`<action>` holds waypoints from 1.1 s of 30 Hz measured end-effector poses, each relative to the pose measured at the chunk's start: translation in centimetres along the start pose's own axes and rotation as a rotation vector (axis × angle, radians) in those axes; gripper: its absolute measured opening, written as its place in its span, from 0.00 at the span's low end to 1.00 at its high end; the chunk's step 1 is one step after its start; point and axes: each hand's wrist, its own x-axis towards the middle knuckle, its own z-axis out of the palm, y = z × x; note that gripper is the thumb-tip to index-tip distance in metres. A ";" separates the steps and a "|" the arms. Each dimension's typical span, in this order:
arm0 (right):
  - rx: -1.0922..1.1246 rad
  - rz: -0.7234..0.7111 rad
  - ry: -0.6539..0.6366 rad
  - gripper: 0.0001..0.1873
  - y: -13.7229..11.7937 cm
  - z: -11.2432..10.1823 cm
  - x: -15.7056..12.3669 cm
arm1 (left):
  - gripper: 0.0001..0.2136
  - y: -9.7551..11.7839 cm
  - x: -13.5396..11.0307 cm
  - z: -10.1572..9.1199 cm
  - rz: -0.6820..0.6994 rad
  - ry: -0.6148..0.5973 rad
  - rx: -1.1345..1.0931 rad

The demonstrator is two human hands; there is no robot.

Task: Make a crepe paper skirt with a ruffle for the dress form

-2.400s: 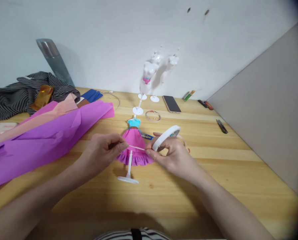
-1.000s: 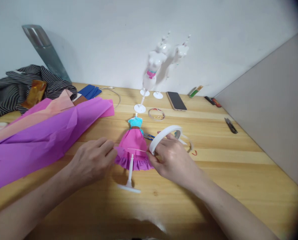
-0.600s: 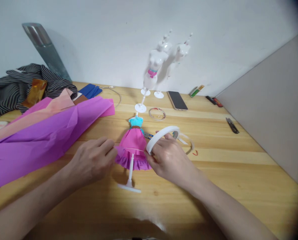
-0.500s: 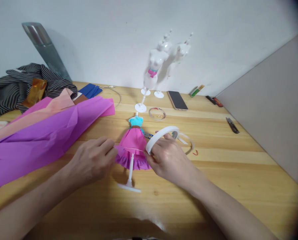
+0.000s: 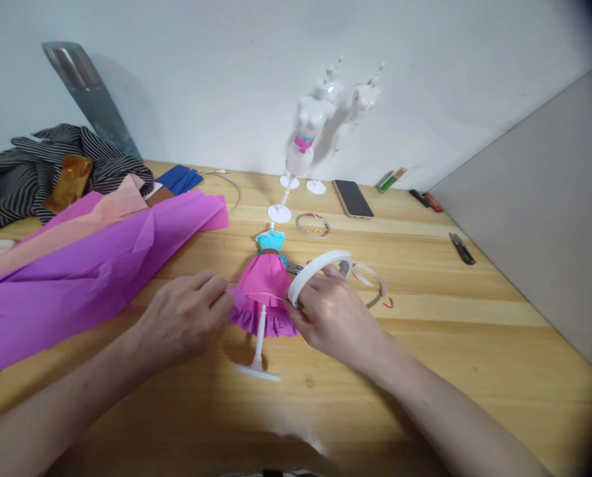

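My left hand [image 5: 187, 315] is closed in a pinch on a small purple paper strip [image 5: 238, 299] that sticks out past its fingertips. A white roll of tape [image 5: 320, 268] is gripped in my right hand [image 5: 333, 308], the ring standing up over the fingers. Between the two hands runs a thin pale tape strand [image 5: 266, 294]. Just behind it is a small dress-form doll [image 5: 270, 240] with a turquoise top, brown belt and pink skirt [image 5: 263, 275] edged by a purple ruffle. Its white base [image 5: 257, 373] points toward me, seen nearly edge-on.
Purple and peach sheets [image 5: 102, 265] cover the left side, beside striped cloth [image 5: 77, 149] and a bottle [image 5: 90, 93]. White dress forms [image 5: 313, 119] stand by the wall. A phone [image 5: 353, 199], a clear ring [image 5: 313, 225], thread snips [image 5: 461, 248] and another tape ring [image 5: 379, 285] lie around.
My right hand and the tape roll have shifted very slightly left, and the strand between the hands looks slacker. My left hand holds almost the same place.
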 end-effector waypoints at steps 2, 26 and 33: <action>0.004 0.004 -0.004 0.10 0.0 0.1 0.0 | 0.11 0.1 0.0 -0.2 -0.006 -0.022 -0.003; 0.004 -0.008 -0.079 0.09 -0.4 -0.5 -0.1 | 0.11 -0.1 -0.7 -1.3 -0.185 -0.267 -0.061; 0.002 -0.012 -0.086 0.09 -0.4 -0.6 -0.1 | 0.07 0.0 -0.1 -1.7 -0.143 -0.213 -0.009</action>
